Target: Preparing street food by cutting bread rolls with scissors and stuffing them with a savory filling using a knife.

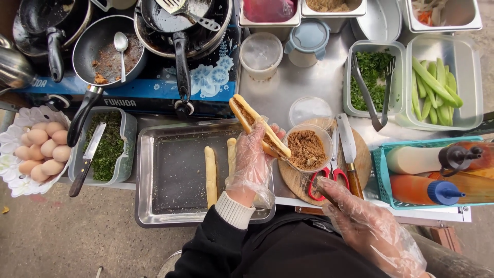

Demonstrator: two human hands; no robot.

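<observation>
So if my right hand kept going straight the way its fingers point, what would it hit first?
Most likely the red-handled scissors on the round wooden board. Your right hand points up-left, fingertips right beside the handles. Past them sits the tub of brown crumbs. Height above the board is unclear.

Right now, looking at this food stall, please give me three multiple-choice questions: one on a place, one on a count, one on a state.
1. Where do the eggs lie?
A. in the white basket at the far left
B. on the round wooden board
C. in the steel tray

2. How many bread sticks lie in the steel tray?
A. none
B. two
C. five

3. How is the bread roll in the left hand?
A. wrapped in paper
B. whole and uncut
C. split open, brown filling inside

Answers: 1 A, the eggs fill that basket. 2 B, two pale sticks lie side by side. 3 C, its cut side shows filling.
</observation>
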